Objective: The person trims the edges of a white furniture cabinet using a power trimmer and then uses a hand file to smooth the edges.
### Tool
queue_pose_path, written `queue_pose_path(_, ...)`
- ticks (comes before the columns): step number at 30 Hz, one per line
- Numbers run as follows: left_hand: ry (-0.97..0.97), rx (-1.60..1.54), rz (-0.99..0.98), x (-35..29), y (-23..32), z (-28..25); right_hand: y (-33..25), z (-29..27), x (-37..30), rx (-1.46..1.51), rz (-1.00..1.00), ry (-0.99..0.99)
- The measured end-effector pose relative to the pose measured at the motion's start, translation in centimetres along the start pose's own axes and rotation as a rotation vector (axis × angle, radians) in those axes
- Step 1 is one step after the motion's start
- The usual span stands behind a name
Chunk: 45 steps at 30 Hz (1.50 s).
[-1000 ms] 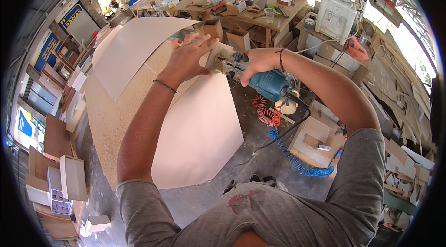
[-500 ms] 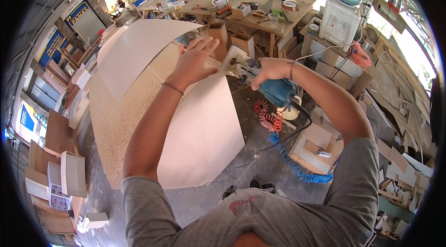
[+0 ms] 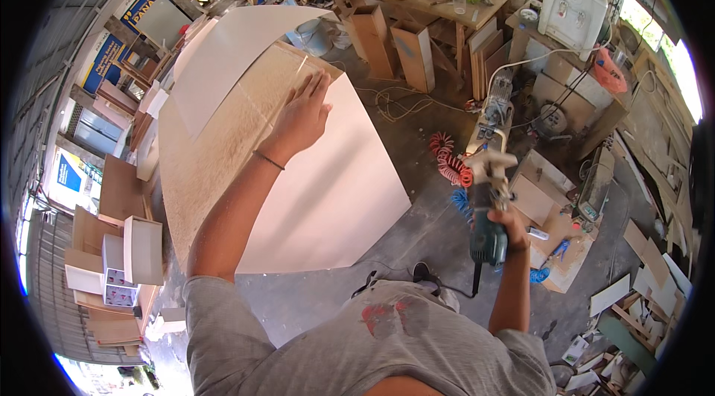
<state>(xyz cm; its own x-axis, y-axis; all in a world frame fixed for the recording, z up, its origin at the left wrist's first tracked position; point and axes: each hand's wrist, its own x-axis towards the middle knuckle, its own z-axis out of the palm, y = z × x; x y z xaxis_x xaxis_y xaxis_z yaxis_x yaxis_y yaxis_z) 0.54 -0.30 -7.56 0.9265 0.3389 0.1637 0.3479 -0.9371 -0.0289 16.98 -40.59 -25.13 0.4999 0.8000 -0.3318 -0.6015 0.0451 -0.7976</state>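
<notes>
My left hand lies with fingers stretched along the edge of a smooth white sheet, beside the dusty tan board surface. Another pale sheet curls up over the far left of that board. In my right hand is a teal trim router, held away from the board on the right. Its pale base plate points away from me, and a black cord hangs from the near end. My right fingers are wrapped round its body and partly hidden by it.
A cluttered workbench stands at the back, with wooden boxes below it. Coiled red and blue air hoses lie on the right floor near a low wooden box. Offcuts pile up at the far right.
The trim router has moved right and nearer to me, away from the board's edge. My left hand has flattened and come down along the white sheet's edge.
</notes>
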Motion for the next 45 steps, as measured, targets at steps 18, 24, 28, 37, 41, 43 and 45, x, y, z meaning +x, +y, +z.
queue_pose_path(18,-0.018,0.029,0.231,0.2,1.8,-1.2,10.9,-7.1,-11.3,0.309,-0.079,0.216)
queue_pose_path(24,0.197,0.061,0.315,-2.5,7.0,-1.5,10.7,-7.0,-10.7,0.254,-0.099,0.124)
queue_pose_path(28,0.17,0.228,-0.217,-5.3,2.4,0.3,11.7,-6.6,-10.9,0.251,-0.041,0.167)
queue_pose_path(37,0.311,0.198,-0.254,-14.7,2.5,-2.1,11.8,-7.3,-10.4,0.203,0.112,0.012)
queue_pose_path(41,0.351,0.194,-0.292,-20.1,0.5,-2.7,11.7,-6.9,-10.6,0.208,0.105,0.026)
queue_pose_path(43,0.366,0.156,-0.312,-23.5,-0.8,-3.4,11.7,-6.4,-10.2,0.195,0.111,0.014)
queue_pose_path(45,0.369,0.202,-0.385,-27.6,-1.9,-3.6,11.1,-4.0,-9.5,0.15,0.082,0.022)
